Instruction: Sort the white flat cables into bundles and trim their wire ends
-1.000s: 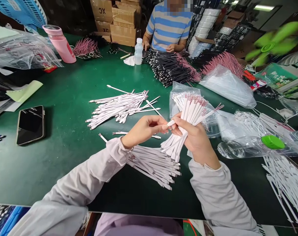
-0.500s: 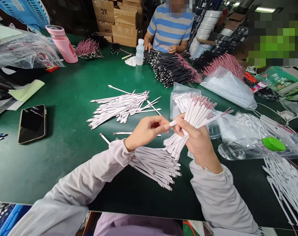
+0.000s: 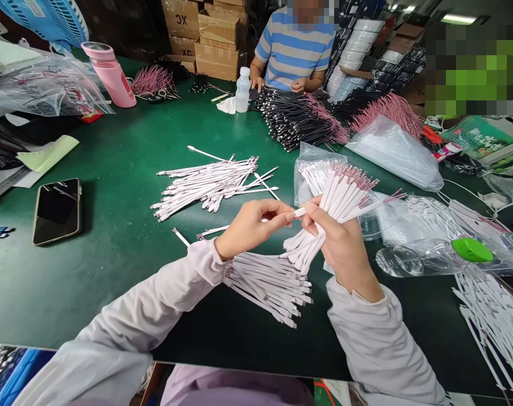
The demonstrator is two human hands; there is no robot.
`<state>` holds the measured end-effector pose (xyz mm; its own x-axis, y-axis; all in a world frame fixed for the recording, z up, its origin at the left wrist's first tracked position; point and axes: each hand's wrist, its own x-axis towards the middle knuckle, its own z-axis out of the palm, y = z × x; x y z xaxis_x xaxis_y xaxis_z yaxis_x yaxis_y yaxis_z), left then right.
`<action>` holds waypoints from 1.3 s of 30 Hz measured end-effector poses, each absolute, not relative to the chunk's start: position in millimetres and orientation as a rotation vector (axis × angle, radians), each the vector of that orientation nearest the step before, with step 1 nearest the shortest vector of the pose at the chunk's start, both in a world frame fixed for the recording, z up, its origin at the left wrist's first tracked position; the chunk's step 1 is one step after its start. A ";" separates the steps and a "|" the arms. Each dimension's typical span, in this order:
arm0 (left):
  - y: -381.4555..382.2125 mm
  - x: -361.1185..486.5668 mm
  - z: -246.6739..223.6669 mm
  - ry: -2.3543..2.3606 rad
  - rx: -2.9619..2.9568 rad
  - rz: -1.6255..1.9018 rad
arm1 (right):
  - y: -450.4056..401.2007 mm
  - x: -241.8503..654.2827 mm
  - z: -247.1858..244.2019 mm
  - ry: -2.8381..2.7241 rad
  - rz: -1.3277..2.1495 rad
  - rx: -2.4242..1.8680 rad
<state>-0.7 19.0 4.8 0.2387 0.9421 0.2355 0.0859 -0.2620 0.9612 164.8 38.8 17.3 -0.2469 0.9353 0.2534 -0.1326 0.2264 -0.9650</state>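
Observation:
My right hand (image 3: 338, 234) is wrapped round a bundle of short white flat cables (image 3: 336, 194), their stripped reddish wire ends fanned out at the top. My left hand (image 3: 256, 225) pinches a white cable connector (image 3: 299, 212) against the right thumb and forefinger. Where the rest of that cable runs is hidden by the fingers. Below the hands lies a pile of white cables (image 3: 273, 287), with connector ends toward the lower right. A looser heap of white cables (image 3: 209, 183) rests beyond my left hand. A few single cables lie between the two piles.
A phone (image 3: 57, 211) and a pink bottle (image 3: 110, 76) stand at left. Clear bags, a green-capped plastic bottle (image 3: 434, 256) and more white cables (image 3: 493, 327) crowd the right. Opposite, a person in a striped shirt (image 3: 296, 51) sits behind black cables (image 3: 294, 118).
Both hands hold almost the same pose at the connector. The bundle in my right hand has tilted slightly to the right. The view has shifted very little.

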 end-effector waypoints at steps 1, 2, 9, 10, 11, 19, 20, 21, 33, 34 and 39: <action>19.5 -0.8 4.8 0.974 1.570 1.155 | 38.1 164.7 17.8 -1.429 1.248 -0.820; 19.9 -1.1 4.9 0.961 1.560 1.152 | 37.5 164.6 18.2 -1.432 1.243 -0.824; 20.6 -1.9 7.0 0.904 1.522 1.115 | 34.7 165.1 21.3 -1.444 1.219 -0.828; 20.3 -1.8 7.1 0.904 1.517 1.118 | 34.2 164.9 21.8 -1.442 1.214 -0.838; 20.1 -1.7 7.2 0.908 1.517 1.125 | 33.6 164.7 22.4 -1.441 1.207 -0.848; 17.6 -0.5 4.9 1.031 1.763 1.228 | 27.4 160.7 19.0 -1.457 1.162 -0.877; 17.0 0.0 4.8 1.053 1.782 1.248 | 26.6 160.1 18.0 -1.466 1.168 -0.870; 16.4 0.4 5.0 1.075 1.801 1.265 | 25.6 159.7 17.2 -1.472 1.175 -0.864; 15.9 -3.0 10.4 1.104 1.801 1.192 | 23.1 160.6 19.6 -1.472 1.209 -0.908; 16.2 -3.7 11.0 1.091 1.779 1.189 | 23.4 160.9 20.3 -1.469 1.212 -0.908; 17.9 -9.9 17.0 1.067 1.756 1.128 | 22.7 162.2 23.6 -1.436 1.189 -0.918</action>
